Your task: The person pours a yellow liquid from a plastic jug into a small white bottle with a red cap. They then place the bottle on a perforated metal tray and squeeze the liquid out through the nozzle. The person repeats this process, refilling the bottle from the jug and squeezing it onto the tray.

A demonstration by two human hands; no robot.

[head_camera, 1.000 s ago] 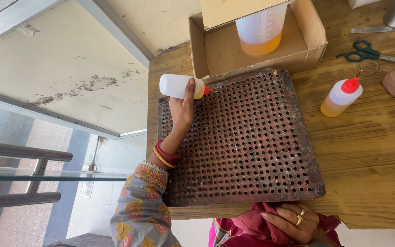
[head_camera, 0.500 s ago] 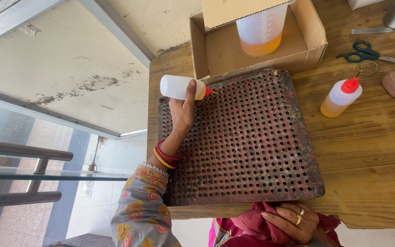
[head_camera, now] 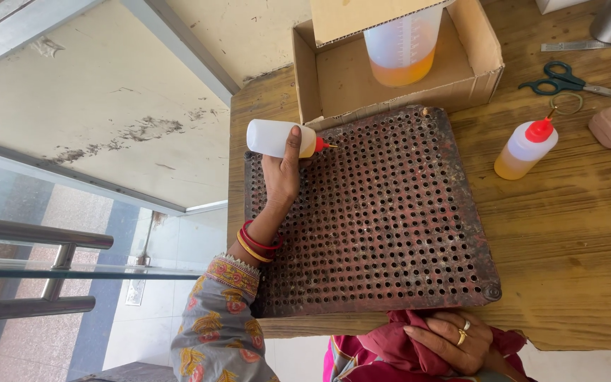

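Landmark: the rusty perforated metal plate (head_camera: 373,216), lying flat on the wooden bench (head_camera: 574,233). Nearest the camera, just past the plate's near edge, the right hand (head_camera: 447,341) rests on a bunched maroon cloth (head_camera: 397,350); fingers curled loosely over the fabric, ring visible, grip closed lightly on the cloth rather than clamped. Along the plate's left side the left forearm comes up in a patterned sleeve (head_camera: 217,325) with red and yellow bangles (head_camera: 256,244) at the wrist. At the plate's far left corner the left hand (head_camera: 283,173) holds a small white squeeze bottle (head_camera: 277,139) on its side, fingers wrapped round the body, grip closed on it; the red nozzle points right, its tip just over the first holes of the far row. A little amber liquid shows near the nozzle end. Judgement: the step in hand is dosing the liquid into the holes, starting at this corner; most of the plate looks undone. Next move likely calls for a gentle squeeze, then stepping the tip hole by hole along the row while keeping the nozzle low and the plate steady. To the right of the plate, well apart, a second squeeze bottle (head_camera: 525,148) with red cap stands upright, part full. Beyond the plate's far edge, touching it, an open cardboard box (head_camera: 472,53) holds a clear measuring jug (head_camera: 401,46) with amber liquid. Farther right of the box lie green-handled scissors (head_camera: 567,79).
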